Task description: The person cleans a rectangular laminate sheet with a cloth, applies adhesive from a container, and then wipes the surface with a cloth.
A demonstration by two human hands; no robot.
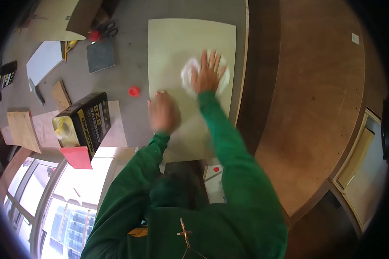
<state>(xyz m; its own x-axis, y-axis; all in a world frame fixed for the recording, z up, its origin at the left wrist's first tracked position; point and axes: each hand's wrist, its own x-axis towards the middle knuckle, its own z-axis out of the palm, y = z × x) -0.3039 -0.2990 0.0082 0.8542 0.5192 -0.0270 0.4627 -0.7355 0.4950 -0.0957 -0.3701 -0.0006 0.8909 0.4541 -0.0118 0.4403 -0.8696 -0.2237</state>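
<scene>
A brown wooden panel (311, 95) fills much of the right side, beyond the edge of the grey worktable (132, 64). A pale cream rectangular board (170, 56) lies flat on the table along its right side, in front of the person. A rectangular black-and-yellow adhesive tin (84, 125) with a yellow spout stands well to the left of the board. On the board's right half sits a crumpled white cloth (187, 78). The right hand (208, 78) presses palm-down over it, fingers spread. The left hand (164, 113), apart from the right, is at the board's left edge; it is blurred, so I cannot tell whether it grips or only rests there. A dark grey square pad (100, 56) lies farther left, with black-handled scissors (111, 30) just beyond it. A small round red cap (134, 91) lies near the left hand.
</scene>
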